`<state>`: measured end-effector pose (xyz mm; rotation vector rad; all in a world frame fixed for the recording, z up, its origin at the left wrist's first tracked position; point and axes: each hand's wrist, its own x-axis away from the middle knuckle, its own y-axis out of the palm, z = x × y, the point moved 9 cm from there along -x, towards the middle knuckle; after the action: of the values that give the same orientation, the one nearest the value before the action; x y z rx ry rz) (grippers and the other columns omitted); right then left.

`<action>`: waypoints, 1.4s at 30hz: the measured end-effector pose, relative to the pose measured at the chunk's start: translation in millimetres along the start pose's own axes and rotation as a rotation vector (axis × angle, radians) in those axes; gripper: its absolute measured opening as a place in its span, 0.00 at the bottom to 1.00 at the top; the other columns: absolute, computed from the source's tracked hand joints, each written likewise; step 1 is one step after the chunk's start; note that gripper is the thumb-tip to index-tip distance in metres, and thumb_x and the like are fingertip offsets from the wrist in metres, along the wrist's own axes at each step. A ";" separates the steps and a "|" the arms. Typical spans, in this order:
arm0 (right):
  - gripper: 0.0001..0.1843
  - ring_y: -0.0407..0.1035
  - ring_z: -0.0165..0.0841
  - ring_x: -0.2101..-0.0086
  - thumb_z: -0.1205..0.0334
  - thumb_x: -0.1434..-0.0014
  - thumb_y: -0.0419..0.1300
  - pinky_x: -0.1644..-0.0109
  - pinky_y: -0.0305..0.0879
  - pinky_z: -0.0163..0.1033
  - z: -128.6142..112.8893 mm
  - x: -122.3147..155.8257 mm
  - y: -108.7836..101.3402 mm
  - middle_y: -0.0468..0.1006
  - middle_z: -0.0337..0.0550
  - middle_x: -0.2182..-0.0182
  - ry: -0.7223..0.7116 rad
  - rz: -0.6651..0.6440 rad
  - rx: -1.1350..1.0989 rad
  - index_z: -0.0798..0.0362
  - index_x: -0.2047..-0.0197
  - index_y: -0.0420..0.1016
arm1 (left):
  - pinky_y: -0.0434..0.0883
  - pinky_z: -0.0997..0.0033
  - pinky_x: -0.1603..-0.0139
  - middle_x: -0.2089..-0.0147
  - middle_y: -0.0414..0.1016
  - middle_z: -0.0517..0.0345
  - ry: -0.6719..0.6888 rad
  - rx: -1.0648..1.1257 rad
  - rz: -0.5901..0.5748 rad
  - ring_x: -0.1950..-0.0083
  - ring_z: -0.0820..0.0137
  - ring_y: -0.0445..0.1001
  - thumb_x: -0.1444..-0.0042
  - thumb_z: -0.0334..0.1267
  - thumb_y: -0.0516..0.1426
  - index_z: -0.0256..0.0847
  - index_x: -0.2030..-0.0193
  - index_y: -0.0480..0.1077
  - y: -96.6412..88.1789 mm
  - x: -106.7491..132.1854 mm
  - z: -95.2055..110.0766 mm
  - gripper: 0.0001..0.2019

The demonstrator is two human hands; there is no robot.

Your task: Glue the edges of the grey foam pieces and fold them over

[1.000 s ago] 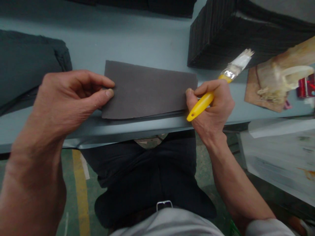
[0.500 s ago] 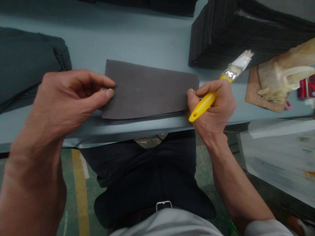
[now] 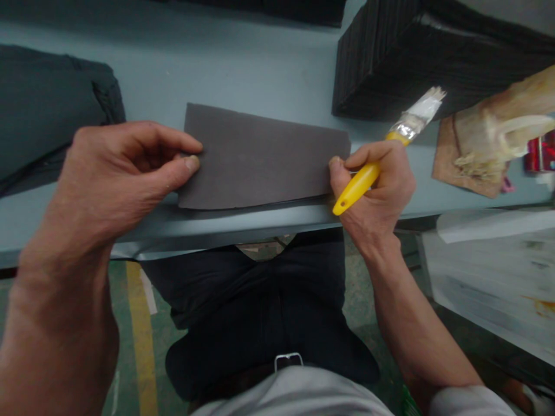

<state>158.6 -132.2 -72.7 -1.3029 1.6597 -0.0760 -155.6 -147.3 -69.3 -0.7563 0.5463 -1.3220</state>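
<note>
A dark grey, flat rectangular sheet (image 3: 260, 159) is held at its two ends, just above the near edge of the table. My left hand (image 3: 130, 167) pinches the sheet's left end between thumb and fingers. At the other end, my right hand (image 3: 377, 185) has its thumb and forefinger on the sheet's right edge. That same hand also grips a yellow-handled paintbrush (image 3: 358, 188), whose whitened bristles point up and to the right, away from the sheet. A second dark layer shows thinly under the sheet's lower edge.
On the pale blue table (image 3: 243, 69), a tall stack of black sheets (image 3: 377, 63) stands at the back right. Folded dark cloth (image 3: 47, 110) lies at left. At right are a glue-crusted, cream-coloured container (image 3: 489, 138) and a red can (image 3: 540, 153). A whitish bin (image 3: 494, 277) stands below.
</note>
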 end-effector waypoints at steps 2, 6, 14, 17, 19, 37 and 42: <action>0.14 0.69 0.30 0.72 0.49 0.30 0.67 0.66 0.71 0.42 0.2 -0.4 -0.4 0.75 0.36 0.69 0.001 -0.001 0.019 0.46 0.62 0.71 | 0.71 0.74 0.60 0.63 0.81 0.67 0.000 0.008 0.003 0.63 0.76 0.73 0.43 0.57 0.62 0.41 0.46 0.85 0.3 -0.2 -1.0 0.27; 0.14 0.69 0.30 0.72 0.49 0.30 0.67 0.67 0.71 0.42 0.8 -0.5 0.2 0.75 0.36 0.69 0.012 -0.006 0.031 0.46 0.63 0.71 | 0.70 0.72 0.60 0.64 0.80 0.67 0.003 -0.003 0.007 0.64 0.76 0.72 0.42 0.58 0.62 0.42 0.46 0.85 0.8 0.1 -1.9 0.27; 0.13 0.69 0.30 0.73 0.50 0.29 0.66 0.67 0.70 0.41 3.2 1.9 2.4 0.75 0.35 0.69 0.014 -0.028 -0.011 0.45 0.62 0.70 | 0.64 0.73 0.63 0.67 0.78 0.66 0.020 -0.026 0.027 0.67 0.78 0.67 0.41 0.56 0.61 0.43 0.46 0.86 -1.2 3.4 -2.1 0.25; 0.12 0.70 0.31 0.72 0.50 0.29 0.67 0.66 0.72 0.42 6.2 3.0 3.1 0.75 0.36 0.68 0.030 -0.044 0.001 0.45 0.62 0.71 | 0.65 0.72 0.61 0.66 0.78 0.66 0.017 -0.034 0.028 0.66 0.77 0.68 0.41 0.57 0.61 0.42 0.46 0.85 -1.4 4.0 -2.1 0.26; 0.12 0.70 0.31 0.72 0.51 0.29 0.67 0.66 0.71 0.42 5.4 3.1 3.5 0.75 0.36 0.69 0.020 -0.048 0.007 0.45 0.62 0.71 | 0.68 0.70 0.58 0.65 0.79 0.66 0.018 -0.050 0.030 0.65 0.76 0.69 0.40 0.58 0.60 0.42 0.45 0.85 -1.2 4.4 -1.6 0.27; 0.10 0.68 0.29 0.75 0.59 0.33 0.67 0.69 0.68 0.40 -9.6 -1.7 -1.0 0.74 0.34 0.71 -0.071 -0.011 -0.007 0.46 0.64 0.69 | 0.66 0.75 0.62 0.67 0.75 0.68 0.071 -0.099 0.043 0.68 0.80 0.63 0.38 0.55 0.58 0.41 0.46 0.84 0.7 8.2 9.2 0.24; 0.11 0.70 0.33 0.72 0.53 0.32 0.66 0.66 0.71 0.43 -1.2 0.6 2.4 0.74 0.37 0.69 -0.013 -0.046 0.047 0.44 0.63 0.70 | 0.68 0.71 0.65 0.66 0.76 0.64 0.093 -0.074 0.020 0.69 0.76 0.65 0.37 0.51 0.60 0.42 0.46 0.85 2.7 7.3 9.5 0.21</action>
<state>156.1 -132.1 -73.9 -1.3033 1.6085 -0.1332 -145.6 -152.6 -64.7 -0.7512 0.6788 -1.3286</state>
